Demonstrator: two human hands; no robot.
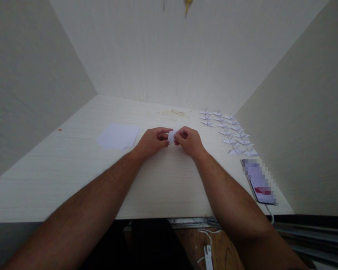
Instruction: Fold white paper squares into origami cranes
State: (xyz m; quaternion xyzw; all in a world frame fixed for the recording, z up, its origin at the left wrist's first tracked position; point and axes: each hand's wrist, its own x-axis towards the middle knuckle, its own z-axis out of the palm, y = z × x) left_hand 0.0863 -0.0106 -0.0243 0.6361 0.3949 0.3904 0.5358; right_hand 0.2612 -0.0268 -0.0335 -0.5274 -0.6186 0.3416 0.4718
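Observation:
Between my two hands, above the middle of the table, is a small piece of folded white paper (172,135). My left hand (154,141) pinches its left edge between thumb and fingers. On the right side, the thumb and fingers of my right hand (188,140) are closed on the same paper and cover part of it. A stack of white paper sheets (118,135) lies to the left of my left hand. Several folded white paper cranes (227,132) stand in rows to the right of my right hand.
A phone (258,182) with a white cable (270,214) lies near the table's front right corner. Walls enclose the white table (163,187) at the back and both sides. Below the front edge, a white power strip (207,257) rests on the wooden floor.

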